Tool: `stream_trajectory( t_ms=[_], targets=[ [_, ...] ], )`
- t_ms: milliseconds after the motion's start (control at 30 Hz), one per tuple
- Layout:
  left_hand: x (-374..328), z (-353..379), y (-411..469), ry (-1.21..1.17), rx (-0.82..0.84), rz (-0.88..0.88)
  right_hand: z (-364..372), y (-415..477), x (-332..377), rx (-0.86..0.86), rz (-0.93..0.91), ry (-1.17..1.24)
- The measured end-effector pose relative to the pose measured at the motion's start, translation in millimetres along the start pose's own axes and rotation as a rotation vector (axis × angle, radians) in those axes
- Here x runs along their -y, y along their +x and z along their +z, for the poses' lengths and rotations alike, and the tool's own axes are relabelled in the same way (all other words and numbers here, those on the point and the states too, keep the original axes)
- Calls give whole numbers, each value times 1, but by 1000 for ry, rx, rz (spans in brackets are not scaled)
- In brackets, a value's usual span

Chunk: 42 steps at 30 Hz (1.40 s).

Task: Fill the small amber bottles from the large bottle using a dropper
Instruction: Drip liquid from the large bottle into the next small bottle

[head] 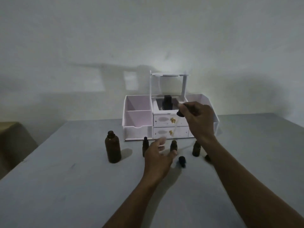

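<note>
large bottle [113,147]: stands upright on the table [65,186], left of the small ones, mouth uncapped; too dark to read its level.
small amber bottles: three in a row, left [145,148], middle [173,145], right [196,148]; the left one is partly hidden behind the left hand. all look uncapped, though the dim light makes that unsure.
loose caps: one black cap [182,160] lies on the table just near of the middle bottle; another dark piece [208,157] shows beside the right forearm.
dropper [176,122]: held in the air above the row, black bulb up, clear tube slanting down toward the middle bottle; whether it holds liquid cannot be told.
right hand [198,119]: closed in a pinch on the dropper bulb, raised over the bottles.
left hand [158,155]: loosely spread and holding nothing, fingers reaching at the middle bottle, thumb tip close to its base.
organizer [138,116]: white, at the far side of the table, a dark object inside its middle compartment.
progress: judged mid-task; the bottles are ready and the dropper is in hand, but fill levels are unreadable, so how many are done cannot be told.
what is left: likely steadying the middle bottle, dispensing, then capping.
</note>
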State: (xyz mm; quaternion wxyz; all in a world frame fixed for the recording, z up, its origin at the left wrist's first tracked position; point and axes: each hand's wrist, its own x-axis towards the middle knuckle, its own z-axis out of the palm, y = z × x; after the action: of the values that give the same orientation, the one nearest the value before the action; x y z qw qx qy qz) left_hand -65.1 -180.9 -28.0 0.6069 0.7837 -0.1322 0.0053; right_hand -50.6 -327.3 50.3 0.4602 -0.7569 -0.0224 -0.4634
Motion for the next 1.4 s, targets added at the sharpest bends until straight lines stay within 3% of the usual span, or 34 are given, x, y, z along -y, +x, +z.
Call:
stream_trajectory(
  t_ms=[567,1400],
  targets=[
    [7,18,23,128,18,71,3,-1,-25,47,25,-58],
    [12,17,24,100,12,108,2,-3,-17,113,-9,-33]
  ],
)
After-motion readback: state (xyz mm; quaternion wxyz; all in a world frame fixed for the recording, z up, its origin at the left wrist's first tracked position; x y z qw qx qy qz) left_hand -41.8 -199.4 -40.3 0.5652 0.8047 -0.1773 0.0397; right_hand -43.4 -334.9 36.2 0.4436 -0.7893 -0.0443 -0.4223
